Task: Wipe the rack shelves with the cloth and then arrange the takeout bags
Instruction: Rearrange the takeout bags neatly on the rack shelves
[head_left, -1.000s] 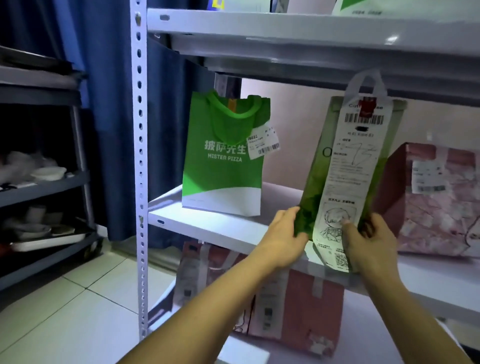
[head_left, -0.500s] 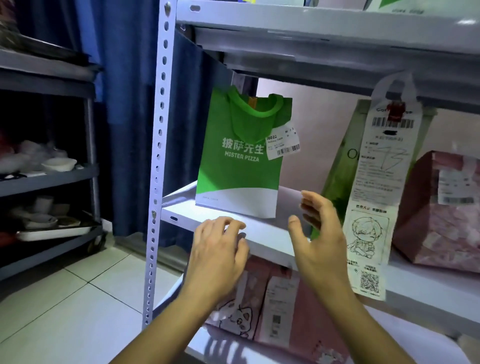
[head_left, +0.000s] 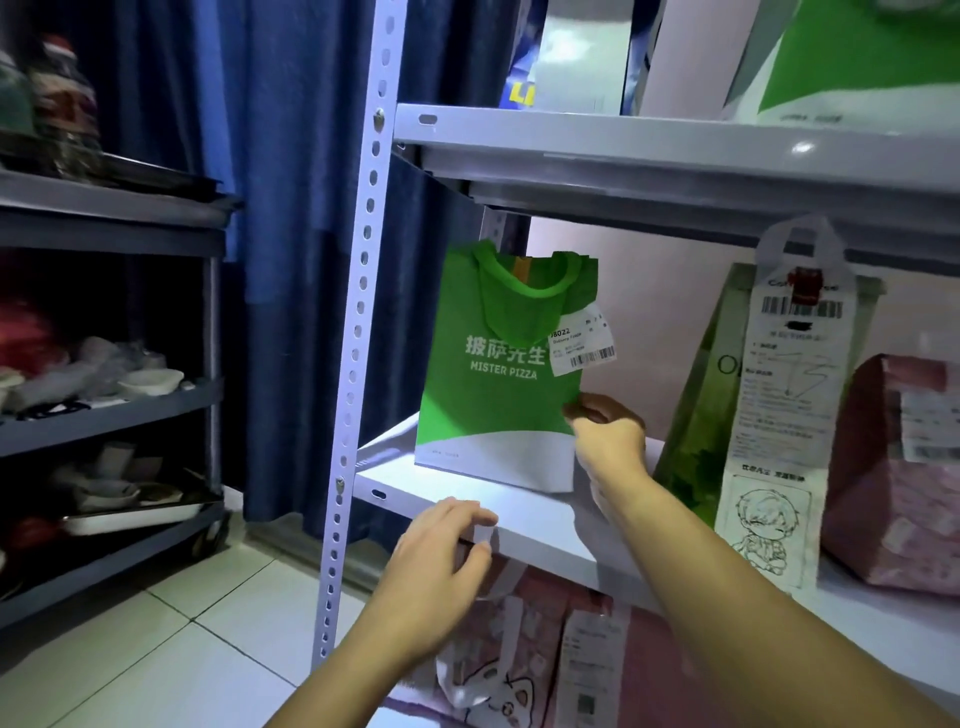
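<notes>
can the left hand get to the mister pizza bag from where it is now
Probably yes. The left hand rests at the shelf's front edge, just below the Mister Pizza bag, with bare shelf between. The right hand grips the bag's right edge only.

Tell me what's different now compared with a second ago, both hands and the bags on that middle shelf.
Both hands let go of the tall green bag with the long receipt and moved left. The right hand now pinches the right edge of the green Mister Pizza bag; the left hand dropped to the front edge of the middle shelf. All three bags, the pink bag included, stand where they did.
</notes>
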